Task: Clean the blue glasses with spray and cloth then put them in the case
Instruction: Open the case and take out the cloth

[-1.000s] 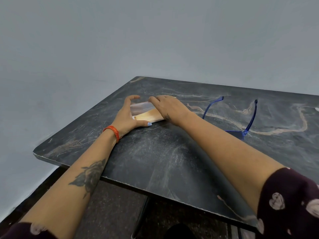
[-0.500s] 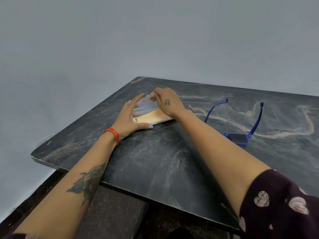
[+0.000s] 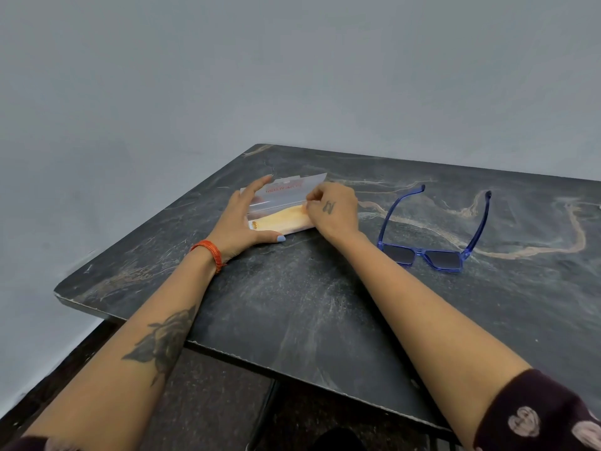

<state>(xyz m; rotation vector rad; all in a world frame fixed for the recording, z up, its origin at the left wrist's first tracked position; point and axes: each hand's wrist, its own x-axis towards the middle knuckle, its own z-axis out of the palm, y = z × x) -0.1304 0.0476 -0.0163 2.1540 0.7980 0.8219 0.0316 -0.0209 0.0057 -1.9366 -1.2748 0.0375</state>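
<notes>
A clear plastic case (image 3: 286, 198) lies on the dark marble table (image 3: 292, 304) with its lid flap raised; an orange cloth (image 3: 283, 219) shows inside. My left hand (image 3: 242, 222) holds the case at its left end, fingers along the far side and thumb along the near edge. My right hand (image 3: 331, 208) is at the case's right end, fingertips pinching the cloth at the opening. The blue glasses (image 3: 432, 236) rest on the table to the right of my right hand, lenses toward me and both arms unfolded, pointing away.
The table's left edge (image 3: 146, 222) and near edge (image 3: 292, 372) border the work area. A grey wall (image 3: 292, 76) stands behind. A dark floor and table leg (image 3: 260, 411) show below the near edge.
The case lid has swung open further. My right hand moved from the lid down to the opening at the cloth. The view shifted left, showing both lenses of the glasses.
</notes>
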